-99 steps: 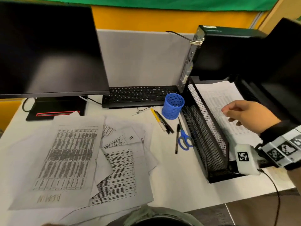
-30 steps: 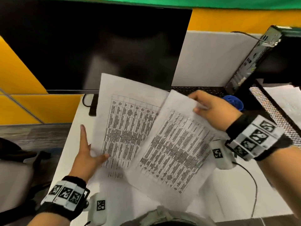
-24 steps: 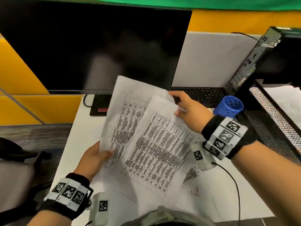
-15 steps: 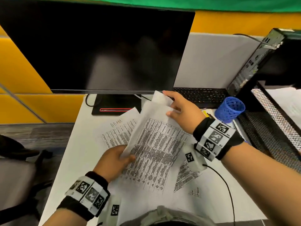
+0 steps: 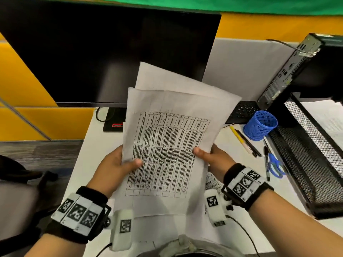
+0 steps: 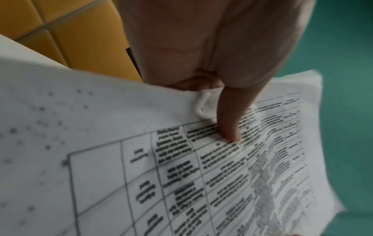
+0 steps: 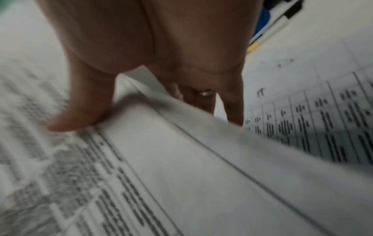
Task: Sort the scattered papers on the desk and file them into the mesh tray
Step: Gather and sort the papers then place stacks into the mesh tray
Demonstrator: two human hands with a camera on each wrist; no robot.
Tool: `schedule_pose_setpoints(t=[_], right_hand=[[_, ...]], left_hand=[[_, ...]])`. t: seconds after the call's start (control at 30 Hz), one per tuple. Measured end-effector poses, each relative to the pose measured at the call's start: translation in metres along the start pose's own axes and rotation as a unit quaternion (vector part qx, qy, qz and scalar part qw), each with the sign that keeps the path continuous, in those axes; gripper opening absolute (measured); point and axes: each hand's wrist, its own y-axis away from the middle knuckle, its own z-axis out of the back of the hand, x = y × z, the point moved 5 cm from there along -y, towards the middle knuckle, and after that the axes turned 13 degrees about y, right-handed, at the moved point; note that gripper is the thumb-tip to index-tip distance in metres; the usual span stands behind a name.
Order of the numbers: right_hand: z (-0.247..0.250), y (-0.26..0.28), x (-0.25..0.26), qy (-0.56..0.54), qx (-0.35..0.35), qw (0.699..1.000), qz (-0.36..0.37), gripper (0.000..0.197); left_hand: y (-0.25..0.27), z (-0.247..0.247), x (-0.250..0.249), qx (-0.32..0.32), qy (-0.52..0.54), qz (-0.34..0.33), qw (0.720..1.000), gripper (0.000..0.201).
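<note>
Both hands hold the papers [image 5: 167, 145] up over the desk [image 5: 241, 164]. The left hand [image 5: 115, 164] and right hand [image 5: 217, 160] pinch the side edges. Paper is light and floppy, so holding both sides seems best.

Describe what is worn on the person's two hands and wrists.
Each wrist carries a black fabric wristband faced with white panels printed in black square marker codes. A rounded white camera pod bearing a similar small code hangs under each wrist, trailing a thin black cable. The right hand wears a gold-coloured ring; the left hand is bare. No sleeves show.
</note>
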Motion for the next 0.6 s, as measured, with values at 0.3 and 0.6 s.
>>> schedule_pose_setpoints(t=[0.3,0.6], right_hand=[[-0.015,0.013,0.019,0.007,0.012,0.998,0.063,0.064],[-0.003,0.06,0.129,0.045,-0.167,0.944,0.28,0.026]], left_hand=[[-0.01,0.006,-0.013,-0.054,-0.06,-0.033,0.996,0.028],[0.014,-0.04,-0.09,-0.159,-0.022,-0.305,0.939,0.036]])
